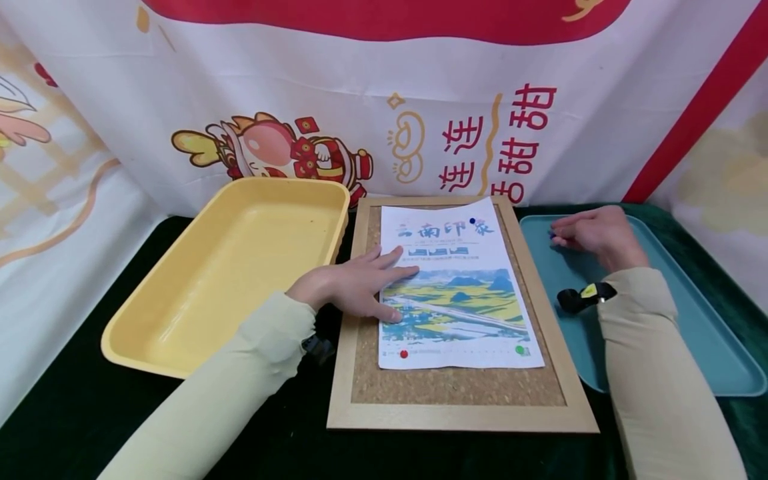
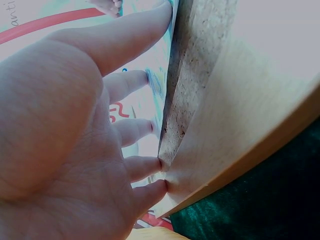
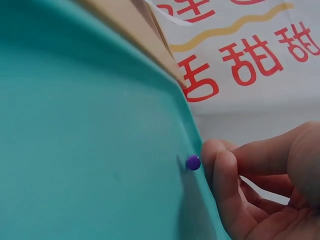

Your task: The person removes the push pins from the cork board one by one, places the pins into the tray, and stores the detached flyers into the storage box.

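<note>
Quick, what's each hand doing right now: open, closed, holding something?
Left hand: open, resting on the printed sheet.
Right hand: closed, pinching a small purple pin.

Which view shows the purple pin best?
Right wrist: the purple pin shows largest, its round head uncovered, beside the right hand. The head view shows only a small speck there; the left wrist view, nothing discernible.

We see pale cream sleeves (image 1: 663, 380) and black wrist devices (image 1: 573, 301).
Both sleeves are long and plain, softly creased along the forearms and bunched at the cuffs (image 1: 639, 293). On the right wrist we make out a rounded black device with a bright yellow-green patch (image 1: 589, 291); at the left wrist sits a small black device (image 1: 317, 347), its outline too dark for us to read.
</note>
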`<state>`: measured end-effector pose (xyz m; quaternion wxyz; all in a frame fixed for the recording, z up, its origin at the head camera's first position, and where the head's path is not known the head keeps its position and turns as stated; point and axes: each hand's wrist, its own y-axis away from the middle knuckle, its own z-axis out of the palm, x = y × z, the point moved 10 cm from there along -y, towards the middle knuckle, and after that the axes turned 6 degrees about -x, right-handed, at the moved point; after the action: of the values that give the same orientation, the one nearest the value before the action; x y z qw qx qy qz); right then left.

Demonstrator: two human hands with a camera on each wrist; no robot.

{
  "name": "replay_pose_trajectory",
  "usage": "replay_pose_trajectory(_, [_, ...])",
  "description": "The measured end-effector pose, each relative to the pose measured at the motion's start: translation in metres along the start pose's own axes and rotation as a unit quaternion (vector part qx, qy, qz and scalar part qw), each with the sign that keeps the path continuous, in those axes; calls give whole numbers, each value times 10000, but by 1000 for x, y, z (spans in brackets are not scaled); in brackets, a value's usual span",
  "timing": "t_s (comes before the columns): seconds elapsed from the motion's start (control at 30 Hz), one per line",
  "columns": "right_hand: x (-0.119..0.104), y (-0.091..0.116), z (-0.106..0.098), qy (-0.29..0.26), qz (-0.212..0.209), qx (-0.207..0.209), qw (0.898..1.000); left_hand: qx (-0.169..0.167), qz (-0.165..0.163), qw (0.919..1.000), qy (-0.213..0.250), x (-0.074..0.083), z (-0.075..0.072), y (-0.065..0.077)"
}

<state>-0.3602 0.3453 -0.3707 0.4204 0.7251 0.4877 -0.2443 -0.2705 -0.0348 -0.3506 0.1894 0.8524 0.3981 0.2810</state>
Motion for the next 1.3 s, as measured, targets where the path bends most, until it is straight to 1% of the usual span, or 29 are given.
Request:
replay_pose_trajectory(0.27, [-17,5,2,96,-105,194,9997,38,6,10000,-21,-1,0,1])
replay_pose_trajectory(0.4, [-26,9,6,152,-211,165,9995,29,0,10000,-21,-2,-1,2])
replay_pose_trajectory(0.7, [-43,17,12,6,-370,155,9992,6,29,10000,-20,-1,0,2])
replay_pose_trajectory(0.93, [-64,27,22,35,-658,182,9977,-12,33,10000,-43,-1,0,0])
replay_pose_trajectory(1.17, [-74,29,32,135,-741,285,9968,20,93,9999,-35,2,0,-3])
replay_pose_trajectory(1.3, [-83,28,44,44,-890,220,9958,38,28,10000,-83,0,0,-1])
